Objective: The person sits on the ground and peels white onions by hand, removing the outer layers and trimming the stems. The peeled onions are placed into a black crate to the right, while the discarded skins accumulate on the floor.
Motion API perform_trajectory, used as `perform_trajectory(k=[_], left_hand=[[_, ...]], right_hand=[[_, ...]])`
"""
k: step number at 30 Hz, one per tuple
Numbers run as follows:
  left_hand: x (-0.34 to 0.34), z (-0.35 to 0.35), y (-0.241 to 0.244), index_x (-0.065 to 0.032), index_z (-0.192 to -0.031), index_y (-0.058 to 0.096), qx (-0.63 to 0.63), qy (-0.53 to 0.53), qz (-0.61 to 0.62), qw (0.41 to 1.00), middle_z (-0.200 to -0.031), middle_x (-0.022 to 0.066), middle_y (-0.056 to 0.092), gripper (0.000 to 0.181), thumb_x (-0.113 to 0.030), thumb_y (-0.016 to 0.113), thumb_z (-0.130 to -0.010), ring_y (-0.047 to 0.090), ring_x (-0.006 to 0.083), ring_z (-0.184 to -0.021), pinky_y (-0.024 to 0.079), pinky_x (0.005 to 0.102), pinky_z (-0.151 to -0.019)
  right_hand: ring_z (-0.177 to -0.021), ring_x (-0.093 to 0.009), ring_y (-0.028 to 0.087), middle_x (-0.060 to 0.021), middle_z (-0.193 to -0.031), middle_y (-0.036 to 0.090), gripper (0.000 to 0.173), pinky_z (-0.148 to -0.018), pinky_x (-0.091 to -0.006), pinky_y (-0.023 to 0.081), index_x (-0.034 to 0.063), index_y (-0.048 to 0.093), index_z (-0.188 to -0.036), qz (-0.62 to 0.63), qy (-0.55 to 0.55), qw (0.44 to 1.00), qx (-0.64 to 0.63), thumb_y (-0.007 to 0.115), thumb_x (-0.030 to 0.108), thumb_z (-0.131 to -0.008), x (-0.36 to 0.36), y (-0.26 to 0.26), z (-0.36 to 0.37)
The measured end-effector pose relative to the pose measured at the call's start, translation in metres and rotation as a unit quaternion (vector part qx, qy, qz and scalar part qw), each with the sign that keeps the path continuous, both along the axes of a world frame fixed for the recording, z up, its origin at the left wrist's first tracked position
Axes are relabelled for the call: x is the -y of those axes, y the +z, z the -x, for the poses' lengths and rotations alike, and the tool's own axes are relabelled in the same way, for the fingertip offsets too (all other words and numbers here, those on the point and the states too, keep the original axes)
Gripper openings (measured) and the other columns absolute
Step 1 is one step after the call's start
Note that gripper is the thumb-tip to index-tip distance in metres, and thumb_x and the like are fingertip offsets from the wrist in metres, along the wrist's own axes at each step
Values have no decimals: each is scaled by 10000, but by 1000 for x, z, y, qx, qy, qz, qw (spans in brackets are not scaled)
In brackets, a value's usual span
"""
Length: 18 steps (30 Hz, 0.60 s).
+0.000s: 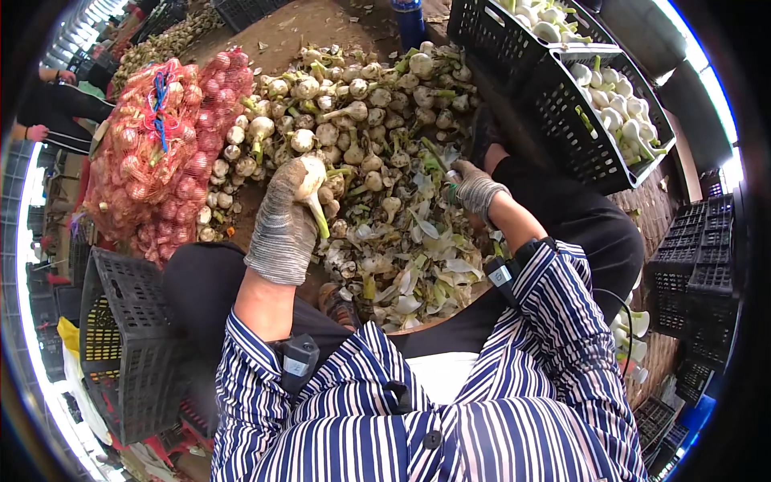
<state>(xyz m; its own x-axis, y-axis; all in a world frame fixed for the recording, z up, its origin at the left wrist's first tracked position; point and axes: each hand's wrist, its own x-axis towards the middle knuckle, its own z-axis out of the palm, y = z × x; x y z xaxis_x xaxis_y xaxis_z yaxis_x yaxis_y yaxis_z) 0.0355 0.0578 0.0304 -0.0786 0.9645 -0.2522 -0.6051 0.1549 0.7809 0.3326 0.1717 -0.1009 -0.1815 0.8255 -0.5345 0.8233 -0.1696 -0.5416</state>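
Observation:
My left hand, in a dirty grey knitted glove, is closed around a garlic bulb whose short green stem points down to the right. My right hand, gloved alike, grips the handle of a small tool, probably a knife; a dark narrow part of it points up to the left. Beyond both hands spreads a heap of untrimmed garlic bulbs with roots and stem stubs. Peeled skins and leaf scraps lie in a pile between my legs, just below my right hand.
Red mesh sacks of bulbs stand at the left, above an empty black crate. Black crates with cleaned garlic stand at the upper right. A blue bottle is behind the heap. Another person is at the far left.

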Motion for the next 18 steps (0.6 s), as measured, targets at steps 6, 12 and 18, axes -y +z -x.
perform_trajectory(k=[6, 12, 18], left_hand=[[-5, 20, -7, -95, -1082, 598, 103, 45, 21, 993, -836, 97, 629, 385, -448, 572, -928, 635, 205, -705, 581, 402, -651], [1, 18, -13, -114, -1102, 595, 98, 63, 88, 989, -893, 140, 660, 437, -511, 520, -935, 677, 287, -752, 581, 499, -727], [6, 7, -5, -21, -1119, 562, 97, 31, 89, 991, -967, 152, 642, 409, -395, 528, -956, 652, 280, -890, 555, 493, -808]], right_hand=[[-959, -229, 617, -132, -1096, 655, 636, -851, -341, 488, 48, 493, -1341, 81, -47, 990, -104, 728, 341, -828, 6, -12, 7], [-936, -312, 637, -178, -1075, 654, 523, -828, -413, 496, 46, 550, -1244, -56, -61, 992, -97, 659, 388, -864, 12, 19, 49], [-926, -362, 629, -219, -1033, 632, 557, -824, -406, 496, 28, 559, -1171, -150, 41, 952, -264, 778, 327, -755, 40, 104, 84]])
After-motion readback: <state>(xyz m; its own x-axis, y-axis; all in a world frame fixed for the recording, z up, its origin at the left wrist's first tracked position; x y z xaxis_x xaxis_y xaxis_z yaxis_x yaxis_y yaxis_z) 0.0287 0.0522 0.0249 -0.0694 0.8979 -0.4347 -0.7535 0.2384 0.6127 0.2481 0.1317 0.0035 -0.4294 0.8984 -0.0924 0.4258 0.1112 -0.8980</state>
